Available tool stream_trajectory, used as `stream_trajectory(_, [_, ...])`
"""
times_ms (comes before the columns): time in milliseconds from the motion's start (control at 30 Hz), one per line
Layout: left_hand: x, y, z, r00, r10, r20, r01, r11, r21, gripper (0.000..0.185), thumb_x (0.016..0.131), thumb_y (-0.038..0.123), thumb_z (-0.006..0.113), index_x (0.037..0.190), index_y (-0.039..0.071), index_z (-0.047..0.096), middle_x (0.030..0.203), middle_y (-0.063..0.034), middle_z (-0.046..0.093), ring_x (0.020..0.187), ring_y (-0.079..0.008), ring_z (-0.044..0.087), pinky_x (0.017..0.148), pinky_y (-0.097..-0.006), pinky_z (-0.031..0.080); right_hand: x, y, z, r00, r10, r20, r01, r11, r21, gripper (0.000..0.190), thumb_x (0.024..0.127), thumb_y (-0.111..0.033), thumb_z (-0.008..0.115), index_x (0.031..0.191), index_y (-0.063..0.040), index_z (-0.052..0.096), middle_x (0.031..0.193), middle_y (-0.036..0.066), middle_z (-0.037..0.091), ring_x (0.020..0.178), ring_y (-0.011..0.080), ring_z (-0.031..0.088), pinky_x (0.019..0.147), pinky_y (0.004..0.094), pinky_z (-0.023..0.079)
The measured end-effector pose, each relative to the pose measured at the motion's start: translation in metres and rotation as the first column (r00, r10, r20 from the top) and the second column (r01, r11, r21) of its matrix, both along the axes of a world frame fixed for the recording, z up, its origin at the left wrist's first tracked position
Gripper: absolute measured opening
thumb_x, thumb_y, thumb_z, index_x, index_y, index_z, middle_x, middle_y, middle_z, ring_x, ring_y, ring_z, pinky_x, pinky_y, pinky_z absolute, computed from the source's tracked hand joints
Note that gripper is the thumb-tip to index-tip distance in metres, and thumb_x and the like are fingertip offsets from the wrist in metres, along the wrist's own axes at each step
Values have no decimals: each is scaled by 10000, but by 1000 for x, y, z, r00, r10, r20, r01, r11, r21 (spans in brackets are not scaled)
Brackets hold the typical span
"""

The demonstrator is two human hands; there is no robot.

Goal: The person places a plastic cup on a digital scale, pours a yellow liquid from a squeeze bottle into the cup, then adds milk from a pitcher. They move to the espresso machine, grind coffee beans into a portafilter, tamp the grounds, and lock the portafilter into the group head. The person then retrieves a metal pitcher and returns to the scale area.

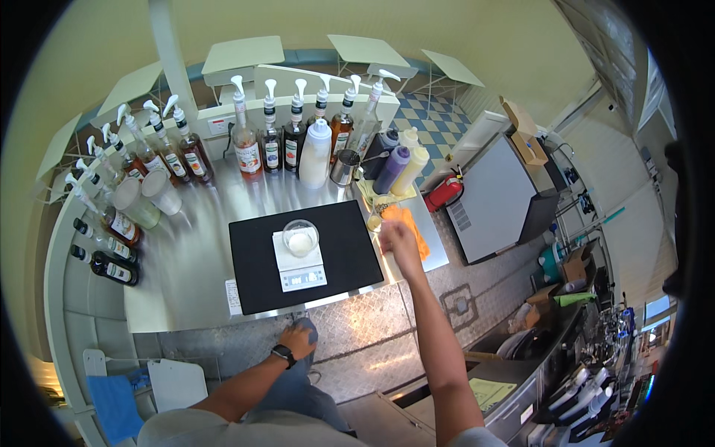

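Observation:
My right hand [398, 241] is at the right end of the steel counter [184, 262], beside an orange cloth [412, 232] and a small cup-like vessel [375, 223]. Its fingers are blurred, and whether they hold anything is hard to make out. My left hand [298, 341], below a dark wristwatch, rests on my knee in jeans with nothing in it. On a black mat [352, 251] before me stands a white digital scale [301, 276] with a lit display. A clear plastic cup [300, 238] with a white substance at its bottom sits on the scale.
Syrup bottles with white pumps [248, 153] line the counter's back and left. Stacked plastic cups [162, 193] stand left. A white squeeze bottle [315, 156], a steel pitcher [345, 167] and purple and yellow squeeze bottles [392, 170] stand behind the mat. A fire extinguisher [444, 190] is beyond the right edge.

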State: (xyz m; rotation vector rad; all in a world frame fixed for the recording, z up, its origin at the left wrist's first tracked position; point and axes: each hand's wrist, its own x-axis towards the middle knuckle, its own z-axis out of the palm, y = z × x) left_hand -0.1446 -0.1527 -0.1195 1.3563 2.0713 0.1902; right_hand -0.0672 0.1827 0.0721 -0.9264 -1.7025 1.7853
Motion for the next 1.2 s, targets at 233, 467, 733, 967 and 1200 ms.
stream_trajectory(233, [-102, 41, 76, 807, 486, 337, -559, 440, 703, 846, 648, 191, 908, 1329, 9, 439, 1311, -199, 481, 1228, -361, 480, 1044, -448, 397, -175, 140, -42, 973, -231, -4, 201, 853, -482, 220, 927, -185, 676, 1003, -14, 561, 788, 69, 613, 648, 168, 601, 582, 309, 540])
stream_trajectory(467, [-160, 124, 79, 730, 114, 674, -626, 507, 592, 1133, 600, 137, 941, 1499, 13, 263, 1489, -194, 422, 1410, -314, 387, 1190, -404, 283, -217, 182, -52, 872, -434, 227, 215, 756, 618, 398, 1003, -342, 543, 1012, 41, 652, 851, 189, 701, 747, 290, 693, 701, 437, 529])
stream_trajectory(733, [-169, 144, 78, 832, 120, 541, -508, 555, 659, 894, 650, 135, 914, 1381, -2, 418, 1338, -160, 550, 1284, -278, 534, 1105, -373, 414, -202, 158, 42, 980, -134, 150, -86, 396, 914, 341, 1030, -260, 488, 927, 41, 609, 900, 291, 623, 840, 480, 598, 732, 547, 452])
stream_trajectory(967, [-182, 165, 99, 827, 83, 556, -528, 457, 716, 899, 665, 169, 919, 1365, 3, 380, 1334, -195, 565, 1278, -298, 552, 1074, -385, 439, -189, 158, 46, 969, -139, 205, -130, 418, 899, 371, 1045, -287, 457, 938, 18, 640, 810, 208, 658, 791, 393, 643, 724, 454, 495])
stream_trajectory(1200, [-188, 176, 143, 842, 165, 513, -528, 446, 723, 931, 659, 181, 922, 1391, -1, 377, 1310, -195, 600, 1242, -300, 584, 1035, -388, 466, -133, 75, 124, 992, -55, -112, 116, 737, 666, 478, 1062, -350, 428, 877, 31, 650, 732, 72, 626, 701, 147, 579, 661, 308, 458])
